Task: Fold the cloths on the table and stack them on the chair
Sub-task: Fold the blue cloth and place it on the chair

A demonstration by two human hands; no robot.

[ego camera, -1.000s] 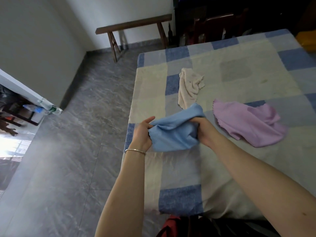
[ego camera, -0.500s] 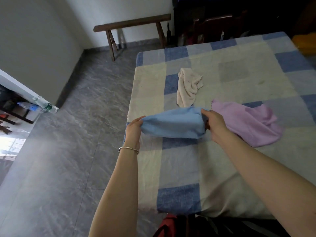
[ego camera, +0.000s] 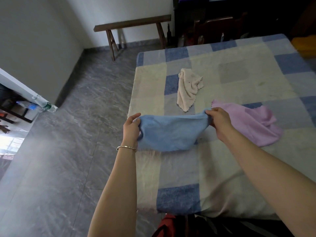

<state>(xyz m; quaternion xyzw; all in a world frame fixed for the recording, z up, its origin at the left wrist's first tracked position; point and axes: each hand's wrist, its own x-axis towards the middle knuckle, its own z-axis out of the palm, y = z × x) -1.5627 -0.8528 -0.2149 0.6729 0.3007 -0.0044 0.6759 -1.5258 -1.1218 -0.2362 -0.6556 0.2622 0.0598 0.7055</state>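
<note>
While the left hand and right hand pinch the blue cloth by its top corners, folding appears barely begun: the beige cloth and purple cloth lie crumpled on the bench.

Single view, head-worn, wide-angle. Stands at near edge of table, faces forward and down. Camera above and behind hands. Forearms enter from bottom; left hand and right hand, each gripping blue cloth, sit mid-frame, close to lens. Table fills right half, receding toward upper right. Floor fills left. Wall and bench far off along top.
</note>
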